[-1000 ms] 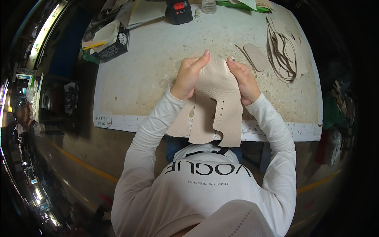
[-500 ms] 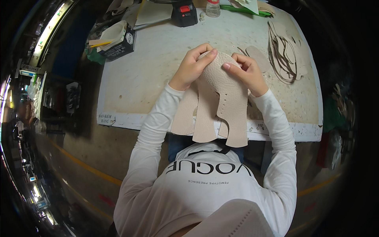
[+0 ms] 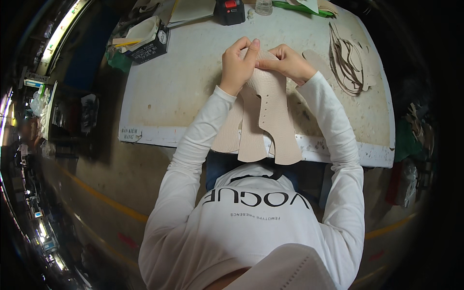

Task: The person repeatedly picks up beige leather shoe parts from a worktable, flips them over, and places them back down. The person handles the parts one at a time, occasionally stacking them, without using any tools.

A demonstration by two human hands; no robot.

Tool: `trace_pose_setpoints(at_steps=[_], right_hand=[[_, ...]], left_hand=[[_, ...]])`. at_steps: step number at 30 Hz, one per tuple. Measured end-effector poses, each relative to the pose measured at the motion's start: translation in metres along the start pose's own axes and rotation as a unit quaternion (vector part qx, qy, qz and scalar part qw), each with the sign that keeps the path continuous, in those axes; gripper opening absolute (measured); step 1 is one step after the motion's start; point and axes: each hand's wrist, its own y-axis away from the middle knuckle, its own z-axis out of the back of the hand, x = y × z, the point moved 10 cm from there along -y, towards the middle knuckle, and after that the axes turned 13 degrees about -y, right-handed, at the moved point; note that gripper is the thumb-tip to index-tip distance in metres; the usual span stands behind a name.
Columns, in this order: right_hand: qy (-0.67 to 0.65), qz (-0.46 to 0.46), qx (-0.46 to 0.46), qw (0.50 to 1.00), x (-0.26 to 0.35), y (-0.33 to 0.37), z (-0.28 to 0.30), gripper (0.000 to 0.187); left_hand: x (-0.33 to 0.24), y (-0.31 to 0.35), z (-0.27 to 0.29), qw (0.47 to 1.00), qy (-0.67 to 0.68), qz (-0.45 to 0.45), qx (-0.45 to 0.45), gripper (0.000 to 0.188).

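Note:
Beige pebbled leather pieces (image 3: 276, 113) hang from both of my hands, their curved lower ends reaching past the table's front edge. A row of small punched holes runs down one scalloped edge. Two or more lobes show, overlapping at the top; whether they are joined is hidden by my fingers. My left hand (image 3: 239, 65) pinches the rounded upper end, thumb pointing up. Beside it, my right hand (image 3: 291, 62) is closed on the same upper end, its thumb stretched toward the left one. The fingers behind the leather are out of sight.
On the worn white table (image 3: 169, 106), thin leather offcut strips (image 3: 345, 63) lie at right. A black box (image 3: 152, 46) with a pale tray sits back left. A black battery pack (image 3: 230, 12), clear bottle (image 3: 264, 7) and green item (image 3: 304, 8) line the far side.
Both hands have moved farther from my body, lifting the leather with them. My right hand has come left, so the two thumbs are now close together.

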Motion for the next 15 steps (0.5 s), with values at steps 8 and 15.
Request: trace_pose_setpoints(at_steps=[8,15], right_hand=[[-0.068,-0.046,-0.004,0.997,-0.020,0.030,-0.011,0.026],[-0.137,-0.036,-0.040,0.989,-0.029,0.064,-0.021,0.034]], left_hand=[[0.015,-0.005,0.008,0.998,-0.041,0.019,-0.036,0.036],[0.025,-0.007,0.008,0.998,-0.041,0.032,-0.048,0.036]])
